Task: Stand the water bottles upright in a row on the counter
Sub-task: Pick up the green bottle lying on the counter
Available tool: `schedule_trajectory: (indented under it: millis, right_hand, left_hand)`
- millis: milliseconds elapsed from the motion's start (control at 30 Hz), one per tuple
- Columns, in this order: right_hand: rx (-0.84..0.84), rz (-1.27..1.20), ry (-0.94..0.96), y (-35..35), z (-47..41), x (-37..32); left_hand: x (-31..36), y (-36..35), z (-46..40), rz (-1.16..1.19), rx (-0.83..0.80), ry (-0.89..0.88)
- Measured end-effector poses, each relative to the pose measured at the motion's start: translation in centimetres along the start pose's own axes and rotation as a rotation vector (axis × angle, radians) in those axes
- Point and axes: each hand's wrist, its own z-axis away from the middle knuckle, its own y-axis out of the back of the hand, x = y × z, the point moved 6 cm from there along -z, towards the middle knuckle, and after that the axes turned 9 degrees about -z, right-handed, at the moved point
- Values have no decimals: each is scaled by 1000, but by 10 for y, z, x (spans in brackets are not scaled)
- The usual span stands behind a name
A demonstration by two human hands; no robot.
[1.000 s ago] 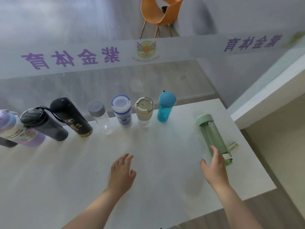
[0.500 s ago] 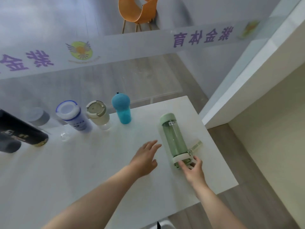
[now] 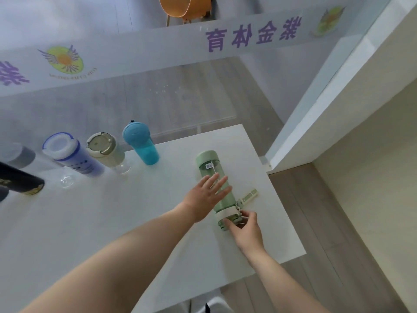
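The green bottle (image 3: 211, 175) lies on its side near the right end of the white bench (image 3: 112, 222). The left hand (image 3: 204, 195) rests flat on it with straight fingers; the right hand (image 3: 244, 228) pinches its lid end.

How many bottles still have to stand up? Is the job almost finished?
Nearly. Done: the blue bottle, the beige-lidded bottle and the white-and-blue bottle stand in a row along the back of the counter, with more at the left edge. In hand: the green bottle lies on its side; the right hand grips its near end, the left hand reaches its body. Left: stand it beside the blue one.
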Motion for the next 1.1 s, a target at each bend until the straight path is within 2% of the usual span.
schedule_trajectory:
  millis: [133,267,333,467,633,733,900,1100]
  right_hand:
    - [22,17,78,9,2,-9]
    - [56,36,196,26,4,-29]
    - [87,51,288,36,7,-48]
    - [72,-11,436,50,16,-94]
    - [-61,-196,485,48,22,-130]
    - [-113,-219,498,34,21,-136]
    - [-244,-102,546,-7,17,-145]
    - [-188,39,603,-44,-2,-155]
  left_hand:
    - [-6,14,-7,-39,97,-37]
    - [-19,32,-5,184,281,-1]
    - [-26,42,0,290,340,84]
    - [-37,54,15,585,348,300]
    - [-42,54,35,878,422,480]
    - [-43,50,42,1024,463,542]
    - [-48,38,46,1237,461,531]
    - [-64,26,47,1355,436,471]
